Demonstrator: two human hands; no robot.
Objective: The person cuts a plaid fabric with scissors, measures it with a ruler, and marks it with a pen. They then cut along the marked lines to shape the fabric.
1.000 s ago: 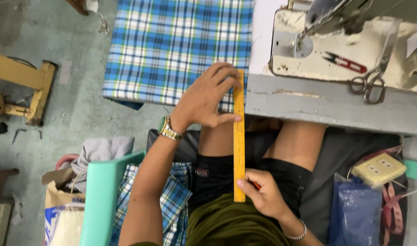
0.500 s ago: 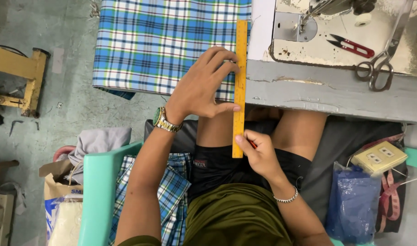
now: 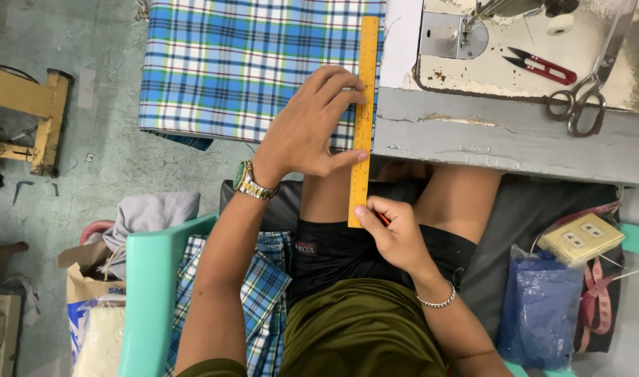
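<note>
A long yellow ruler (image 3: 365, 84) lies lengthwise along the right edge of a blue plaid cloth (image 3: 249, 63) on the grey sewing table (image 3: 501, 139). My left hand (image 3: 309, 129), with a wristwatch, presses its fingers and thumb against the ruler's middle. My right hand (image 3: 392, 230) pinches the ruler's near end, which overhangs my lap, and also holds a thin red pencil (image 3: 382, 218) between its fingers.
A sewing machine base (image 3: 529, 49) sits on the table with red thread snips (image 3: 539, 65) and large scissors (image 3: 584, 98). A teal chair arm (image 3: 152, 286), a blue plastic bag (image 3: 539, 307), a power strip (image 3: 581, 239) and a wooden stool (image 3: 33, 112) surround me.
The ruler has slid forward, farther onto the cloth. My right hand followed its near end upward, and my left hand stayed pressed on its middle.
</note>
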